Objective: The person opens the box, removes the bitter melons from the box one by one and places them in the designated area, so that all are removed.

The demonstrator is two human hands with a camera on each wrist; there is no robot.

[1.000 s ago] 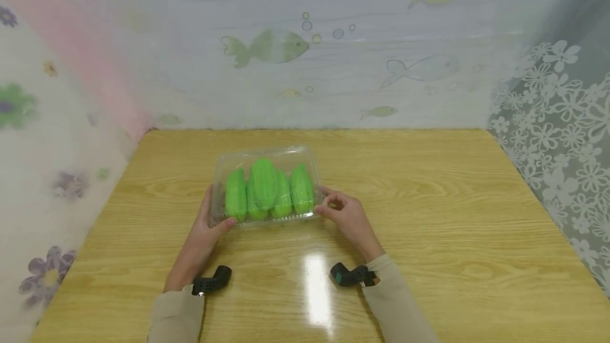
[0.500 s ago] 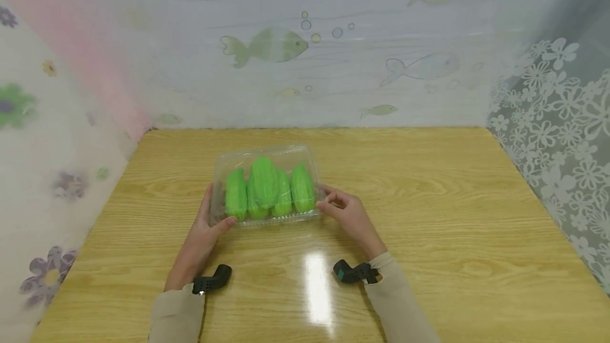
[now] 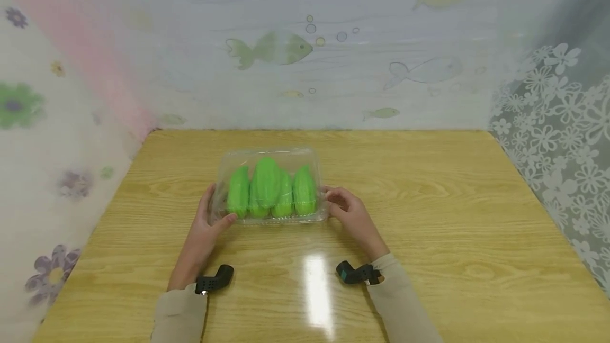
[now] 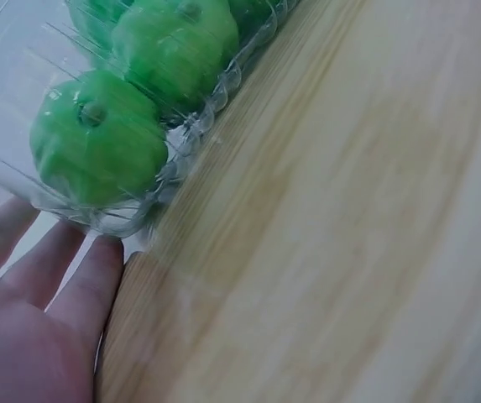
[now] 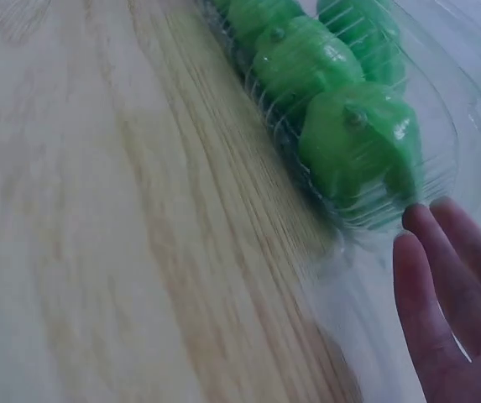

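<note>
A: Type of place?
B: Indoor enclosure, exact kind indeterminate.
A: Evidence?
B: Wood-grain tabletop (image 3: 438, 216), bounded by a fish-patterned rear wall (image 3: 333, 62), flowered left wall (image 3: 66, 136) and white-blossomed grey right wall (image 3: 555, 120).

Between my left hand (image 3: 201, 233) and my right hand (image 3: 351, 217) is the container (image 3: 295, 158), left of the table's (image 3: 429, 226) middle. Produce (image 3: 305, 192) lies inside it.

White glare streaks the table (image 3: 429, 216); wrist views dim, bluish, softly blurred.
</note>
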